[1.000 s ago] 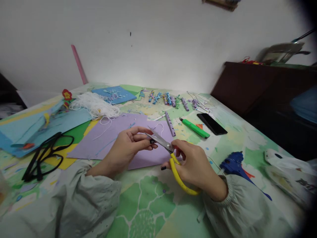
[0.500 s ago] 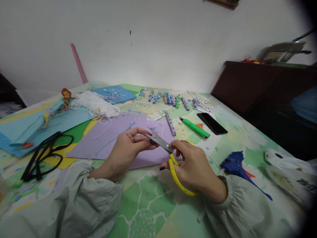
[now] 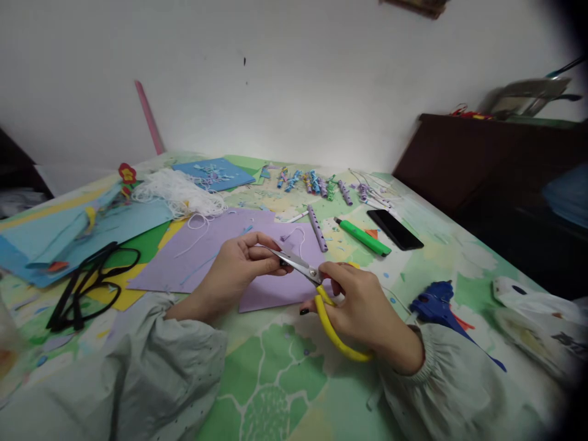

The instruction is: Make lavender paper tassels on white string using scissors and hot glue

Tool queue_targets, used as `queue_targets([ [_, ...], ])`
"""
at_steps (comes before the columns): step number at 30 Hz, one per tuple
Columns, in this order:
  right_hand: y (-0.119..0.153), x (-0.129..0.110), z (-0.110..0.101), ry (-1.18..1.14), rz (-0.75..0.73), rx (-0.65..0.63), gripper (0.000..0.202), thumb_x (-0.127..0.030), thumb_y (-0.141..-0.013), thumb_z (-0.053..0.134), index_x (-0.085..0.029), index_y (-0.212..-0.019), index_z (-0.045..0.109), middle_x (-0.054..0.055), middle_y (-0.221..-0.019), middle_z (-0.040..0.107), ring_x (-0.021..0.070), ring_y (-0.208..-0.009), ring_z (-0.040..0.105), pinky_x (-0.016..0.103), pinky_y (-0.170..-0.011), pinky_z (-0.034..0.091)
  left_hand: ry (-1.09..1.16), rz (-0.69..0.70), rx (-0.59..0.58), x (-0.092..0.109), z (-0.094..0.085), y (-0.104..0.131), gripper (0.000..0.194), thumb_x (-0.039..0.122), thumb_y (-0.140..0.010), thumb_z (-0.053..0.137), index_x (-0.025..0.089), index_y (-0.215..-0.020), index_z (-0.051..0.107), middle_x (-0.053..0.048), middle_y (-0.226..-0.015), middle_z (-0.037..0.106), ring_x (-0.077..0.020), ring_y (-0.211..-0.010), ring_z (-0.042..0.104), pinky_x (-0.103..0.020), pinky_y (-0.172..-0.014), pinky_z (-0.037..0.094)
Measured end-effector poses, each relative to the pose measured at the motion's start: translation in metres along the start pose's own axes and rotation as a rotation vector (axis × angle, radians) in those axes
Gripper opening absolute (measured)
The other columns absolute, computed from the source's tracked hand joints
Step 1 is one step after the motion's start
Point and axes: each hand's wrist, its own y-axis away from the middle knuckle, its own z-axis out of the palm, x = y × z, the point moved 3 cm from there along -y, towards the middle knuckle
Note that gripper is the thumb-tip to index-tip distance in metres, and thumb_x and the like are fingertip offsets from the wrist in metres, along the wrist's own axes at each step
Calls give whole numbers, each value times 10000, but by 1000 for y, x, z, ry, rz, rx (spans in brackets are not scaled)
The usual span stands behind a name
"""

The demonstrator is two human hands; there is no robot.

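Observation:
My right hand (image 3: 356,300) grips scissors (image 3: 301,264) with yellow handles, the blades pointing left and nearly together. My left hand (image 3: 248,263) is closed in a pinch at the blade tips; whatever sits between its fingers is too small and hidden to make out. Both hands are above a sheet of purple paper (image 3: 271,294) on the table. Just beyond the blades lie a purple paper tube with holes (image 3: 317,228) and a loose end of white string (image 3: 302,239).
Black glasses (image 3: 92,288) and blue paper (image 3: 138,217) lie left, near a heap of white yarn (image 3: 179,193). Several curled paper tubes (image 3: 312,182) line the back. On the right are a green cutter (image 3: 365,237), a phone (image 3: 395,229) and a blue glue gun (image 3: 434,303).
The scissor blades have closed from slightly apart to nearly together at my left fingertips. Both hands stay in about the same place; the view has shifted slightly.

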Motion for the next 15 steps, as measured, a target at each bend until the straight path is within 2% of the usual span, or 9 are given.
queue_targets([
  [6,0,1,-1,-16,-18,-26,217,-345,-731,686,-166,-828,610,9,-660,548,148,-600,494,254,-580,333,-157,5,-25,9,-3,0,373,7,-663,697,168,-972,562,40,-628,746,-124,-622,714,-186,-645,553],
  [15,-2,0,-3,-39,-34,-50,211,-352,-747,692,-166,-787,601,-13,-624,515,121,-562,448,243,-557,310,-238,21,-93,12,-7,-2,370,15,-660,671,183,-967,553,28,-612,742,-159,-640,721,-234,-675,554],
])
